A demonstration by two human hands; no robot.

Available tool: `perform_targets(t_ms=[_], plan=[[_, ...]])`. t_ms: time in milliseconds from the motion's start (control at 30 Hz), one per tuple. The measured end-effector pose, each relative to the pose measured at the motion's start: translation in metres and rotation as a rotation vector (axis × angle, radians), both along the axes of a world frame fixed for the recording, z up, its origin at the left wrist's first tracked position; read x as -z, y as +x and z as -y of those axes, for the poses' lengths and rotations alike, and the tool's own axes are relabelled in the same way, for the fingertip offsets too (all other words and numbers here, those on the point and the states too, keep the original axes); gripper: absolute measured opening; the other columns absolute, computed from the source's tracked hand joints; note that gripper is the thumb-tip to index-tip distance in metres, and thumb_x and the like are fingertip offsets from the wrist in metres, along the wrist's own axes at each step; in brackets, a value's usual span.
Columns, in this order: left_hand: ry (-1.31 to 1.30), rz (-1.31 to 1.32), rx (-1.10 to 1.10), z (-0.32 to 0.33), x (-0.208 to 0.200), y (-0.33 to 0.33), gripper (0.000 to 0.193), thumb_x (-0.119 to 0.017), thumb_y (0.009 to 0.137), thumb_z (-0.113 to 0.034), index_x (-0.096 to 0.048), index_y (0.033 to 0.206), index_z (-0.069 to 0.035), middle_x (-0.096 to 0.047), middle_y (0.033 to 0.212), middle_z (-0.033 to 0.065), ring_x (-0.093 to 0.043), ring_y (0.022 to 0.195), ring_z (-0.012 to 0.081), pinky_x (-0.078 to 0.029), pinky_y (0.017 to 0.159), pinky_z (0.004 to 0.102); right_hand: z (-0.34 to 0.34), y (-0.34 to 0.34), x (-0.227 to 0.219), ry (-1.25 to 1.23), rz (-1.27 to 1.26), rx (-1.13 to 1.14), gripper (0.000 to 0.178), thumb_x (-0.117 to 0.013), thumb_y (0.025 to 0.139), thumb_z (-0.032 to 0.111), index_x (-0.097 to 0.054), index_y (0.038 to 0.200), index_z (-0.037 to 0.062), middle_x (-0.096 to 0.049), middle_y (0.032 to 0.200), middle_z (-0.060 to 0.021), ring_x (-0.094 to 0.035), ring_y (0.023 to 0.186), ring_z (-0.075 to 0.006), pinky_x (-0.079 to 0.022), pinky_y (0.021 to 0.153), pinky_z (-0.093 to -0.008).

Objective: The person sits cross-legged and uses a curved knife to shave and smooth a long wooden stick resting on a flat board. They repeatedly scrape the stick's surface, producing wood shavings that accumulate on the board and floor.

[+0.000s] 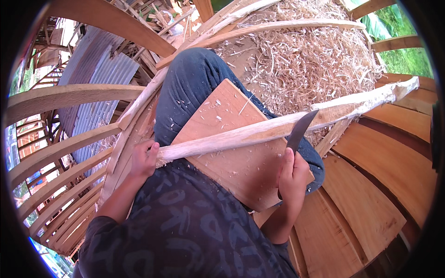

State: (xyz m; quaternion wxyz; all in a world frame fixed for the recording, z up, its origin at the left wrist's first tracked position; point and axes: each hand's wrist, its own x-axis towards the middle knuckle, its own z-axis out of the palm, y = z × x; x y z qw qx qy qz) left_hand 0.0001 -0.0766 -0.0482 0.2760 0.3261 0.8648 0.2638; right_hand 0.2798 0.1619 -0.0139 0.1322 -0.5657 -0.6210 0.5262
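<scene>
Pale wooden pole [232, 138] lies slantwise across a flat board [218, 111] on the person's lap, its far end rising to the upper right. The left hand [143, 160] is curled at the near end, forearm reaching up from the lower left; how firmly it grips, I cannot tell. The right hand [293, 175] is closed around the handle of a knife [302, 129], blade pointing up and crossing over the pole in view; contact is unclear. Small chips dot the board and trousers [192, 78]. Beyond the knees, curled shavings [320, 60] heap up within a curved timber frame: ribs [69, 144] at left, broad planks [380, 160] at right. Corrugated sheets [104, 74] lie behind the ribs.
</scene>
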Motion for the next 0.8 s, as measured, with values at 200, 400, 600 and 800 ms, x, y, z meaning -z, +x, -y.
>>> perform_targets(t_ms=[200, 400, 600, 800], plan=[[-0.014, 0.011, 0.008, -0.002, 0.000, -0.001, 0.046, -0.049, 0.090, -0.034, -0.043, 0.065, 0.004, -0.039, 0.055, 0.0185, -0.042, 0.050, 0.0267, -0.033, 0.052, 0.0380, 0.007, -0.014, -0.012, 0.138, 0.087, -0.265, 0.035, -0.047, 0.096, 0.020, -0.052, 0.071, -0.0039, -0.048, 0.054, -0.0220, -0.052, 0.048, -0.0378, -0.035, 0.046, -0.0427], [-0.031, -0.005, -0.009, -0.002, 0.000, 0.001, 0.045, -0.049, 0.090, -0.033, -0.044, 0.065, 0.003, -0.039, 0.054, 0.0164, -0.043, 0.051, 0.0211, -0.033, 0.052, 0.0370, -0.005, -0.008, -0.006, 0.043, 0.105, -0.083, 0.034, -0.047, 0.096, 0.020, -0.055, 0.074, -0.0042, -0.051, 0.058, -0.0247, -0.055, 0.055, -0.0417, -0.035, 0.047, -0.0446], [-0.024, 0.024, -0.003, -0.005, -0.003, 0.001, 0.043, -0.050, 0.089, -0.032, -0.045, 0.066, 0.004, -0.041, 0.055, 0.0178, -0.045, 0.051, 0.0248, -0.035, 0.052, 0.0375, 0.022, -0.025, -0.012, 0.147, 0.098, -0.368, 0.034, -0.047, 0.096, 0.021, -0.055, 0.074, -0.0033, -0.052, 0.058, -0.0249, -0.054, 0.054, -0.0434, -0.037, 0.049, -0.0488], [-0.053, 0.007, -0.018, -0.001, 0.000, -0.001, 0.044, -0.050, 0.090, -0.033, -0.046, 0.066, 0.005, -0.043, 0.056, 0.0177, -0.047, 0.052, 0.0270, -0.036, 0.053, 0.0376, 0.011, -0.019, -0.006, 0.074, 0.090, -0.047, 0.037, -0.049, 0.096, 0.021, -0.051, 0.068, -0.0042, -0.046, 0.051, -0.0213, -0.048, 0.043, -0.0352, -0.034, 0.044, -0.0406]])
